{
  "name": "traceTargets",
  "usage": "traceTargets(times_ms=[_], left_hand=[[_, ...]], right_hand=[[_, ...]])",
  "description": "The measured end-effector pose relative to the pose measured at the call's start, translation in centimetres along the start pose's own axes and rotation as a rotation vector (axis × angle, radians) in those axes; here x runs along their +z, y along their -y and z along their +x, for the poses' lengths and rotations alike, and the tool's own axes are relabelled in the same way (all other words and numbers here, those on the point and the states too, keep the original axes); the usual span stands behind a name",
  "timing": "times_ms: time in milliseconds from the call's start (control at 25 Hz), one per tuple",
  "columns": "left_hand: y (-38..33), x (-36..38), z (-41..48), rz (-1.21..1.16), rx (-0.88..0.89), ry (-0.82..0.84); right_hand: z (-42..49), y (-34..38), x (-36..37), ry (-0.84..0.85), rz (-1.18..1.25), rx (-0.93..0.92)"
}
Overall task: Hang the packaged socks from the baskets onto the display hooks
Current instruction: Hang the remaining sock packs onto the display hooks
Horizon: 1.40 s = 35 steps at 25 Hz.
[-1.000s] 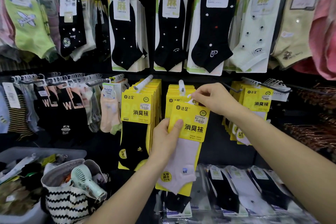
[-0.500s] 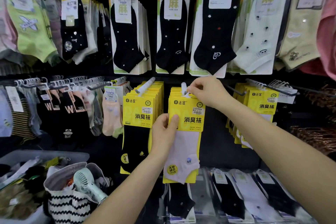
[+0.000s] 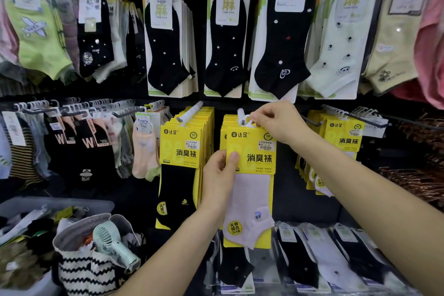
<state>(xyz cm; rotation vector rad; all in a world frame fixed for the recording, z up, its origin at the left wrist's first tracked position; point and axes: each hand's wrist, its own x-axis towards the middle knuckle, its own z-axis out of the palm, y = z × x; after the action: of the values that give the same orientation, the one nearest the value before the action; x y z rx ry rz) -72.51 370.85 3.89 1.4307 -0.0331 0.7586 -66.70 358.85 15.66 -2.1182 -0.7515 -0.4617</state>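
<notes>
The yellow-carded pack holding a pale pink ankle sock (image 3: 254, 158) hangs upright in the middle of the lower display row, in front of a stack of matching yellow cards (image 3: 224, 125). Its small white plastic hanger (image 3: 248, 124) sits at the tip of a white-capped display hook (image 3: 241, 114); whether the loop is over the hook cannot be told. The right hand (image 3: 276, 120) pinches that hanger between thumb and curled fingers. The left hand (image 3: 217, 175) grips the card's left edge, thumb pressed on the front and fingers wrapped behind. Just to the left hangs a thick stack of yellow-carded black socks (image 3: 182, 151) on its own white peg (image 3: 192, 110), and well to the right another yellow stack (image 3: 343, 137). Above runs a row of black dotted socks on cream cards (image 3: 165, 48). Below the pack, flat clear-wrapped black and white socks (image 3: 336, 259) lie side by side. At lower left a black-and-white zigzag woven bag (image 3: 79, 274) holds a mint green handheld fan (image 3: 113, 245), beside a grey plastic basket (image 3: 48, 204) of loose packs.
</notes>
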Motion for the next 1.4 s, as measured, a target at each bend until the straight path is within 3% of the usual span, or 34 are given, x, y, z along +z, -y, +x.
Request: traceTargets(times_ms=[360, 640, 880, 1040, 1280, 1400], left_hand=[[-0.2, -0.4, -0.4, -0.013, -0.004, 0.008], [-0.1, -0.8, -0.5, -0.012, -0.012, -0.007], [-0.4, -1.2, 0.6, 0.093, -0.028, -0.032], [0.3, -1.5, 1.1, 0.182, -0.057, -0.055], [1.1, -1.1, 1.6, 0.294, -0.06, -0.085], [1.1, -0.4, 2.6, 0.335, -0.024, -0.028]], right_hand=[[-1.4, -0.5, 0.8, -0.069, 0.215, 0.075], [-0.9, -0.8, 0.0, -0.031, -0.098, -0.036], [0.4, -0.4, 1.2, -0.112, -0.13, -0.012], [1.3, -0.6, 2.1, -0.043, -0.254, 0.029], [-0.4, -2.4, 3.7, -0.178, -0.264, 0.032], [-2.6, -4.4, 5.4, -0.111, -0.119, 0.107]])
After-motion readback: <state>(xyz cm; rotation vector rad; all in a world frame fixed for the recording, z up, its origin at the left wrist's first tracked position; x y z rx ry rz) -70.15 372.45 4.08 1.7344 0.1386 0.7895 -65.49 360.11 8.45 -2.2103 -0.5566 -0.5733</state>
